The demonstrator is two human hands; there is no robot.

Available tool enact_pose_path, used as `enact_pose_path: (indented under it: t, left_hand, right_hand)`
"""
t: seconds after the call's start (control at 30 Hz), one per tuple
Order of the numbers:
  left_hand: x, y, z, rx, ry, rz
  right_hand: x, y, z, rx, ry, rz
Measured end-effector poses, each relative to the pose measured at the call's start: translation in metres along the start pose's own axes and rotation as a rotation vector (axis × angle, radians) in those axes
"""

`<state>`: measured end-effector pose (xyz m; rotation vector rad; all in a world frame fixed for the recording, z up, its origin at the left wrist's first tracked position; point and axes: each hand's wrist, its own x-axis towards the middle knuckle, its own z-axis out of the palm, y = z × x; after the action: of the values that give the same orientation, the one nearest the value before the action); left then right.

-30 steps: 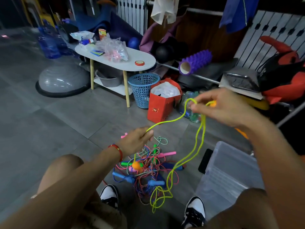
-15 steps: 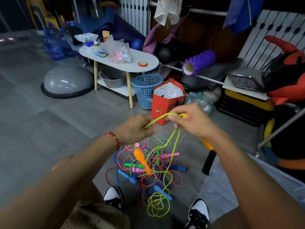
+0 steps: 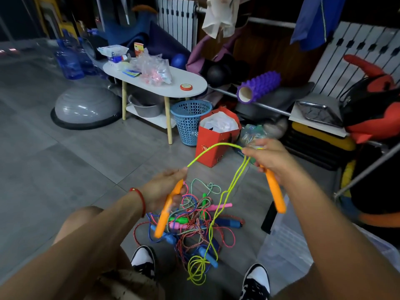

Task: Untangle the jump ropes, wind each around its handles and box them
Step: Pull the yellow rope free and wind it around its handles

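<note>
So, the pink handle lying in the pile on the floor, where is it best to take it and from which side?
Probably the free tip of the pink handle, from the right and above. It lies almost flat at the right edge of the tangled ropes, tip pointing right and clear of cords; its left end runs under them. Both the left hand and right hand hold orange handles now.

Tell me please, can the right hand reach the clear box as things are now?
Probably yes: the clear box sits just below the right hand with nothing between, but that hand grips an orange handle.
</note>
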<state>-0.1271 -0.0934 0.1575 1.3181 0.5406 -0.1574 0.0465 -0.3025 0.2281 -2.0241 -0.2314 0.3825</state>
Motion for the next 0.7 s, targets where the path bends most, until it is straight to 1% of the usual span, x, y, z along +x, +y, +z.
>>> enact_pose_path:
  t: [0.03,0.07,0.13,0.2,0.27,0.37,0.43,0.53,0.6,0.7]
  left_hand:
    - [0.0,0.004,0.004,-0.098,-0.006,-0.096]
    - [0.001,0.007,0.008,-0.147,-0.024,-0.15]
    - [0.001,0.012,0.019,-0.153,-0.065,-0.148]
    - [-0.003,0.013,0.032,-0.181,-0.099,-0.126]
    - [-0.005,0.009,0.044,-0.2,-0.127,-0.143]
    - [-0.002,-0.001,0.055,-0.235,-0.147,-0.173]
    - [0.001,-0.005,0.057,-0.276,-0.157,-0.164]
    - [0.001,-0.007,0.056,-0.378,-0.159,-0.159]
    - [0.002,-0.007,0.05,-0.397,-0.15,-0.148]
    - [0.0,-0.003,0.04,-0.319,-0.192,-0.158]
  right_hand:
    - [0.002,0.003,0.006,-0.004,0.013,0.074]
    - [0.0,0.004,0.01,0.017,-0.014,0.138]
    - [-0.007,0.006,0.019,0.123,-0.158,0.221]
    - [-0.019,0.012,0.029,0.191,-0.302,0.243]
    - [-0.027,0.02,0.042,0.221,-0.345,0.206]
    - [-0.041,0.033,0.066,0.269,-0.336,0.133]
    - [-0.051,0.039,0.08,0.317,-0.307,0.125]
    - [-0.057,0.047,0.091,0.21,-0.291,0.035]
    - [-0.06,0.051,0.093,0.108,-0.368,-0.02]
    - [-0.066,0.053,0.09,0.019,-0.489,-0.088]
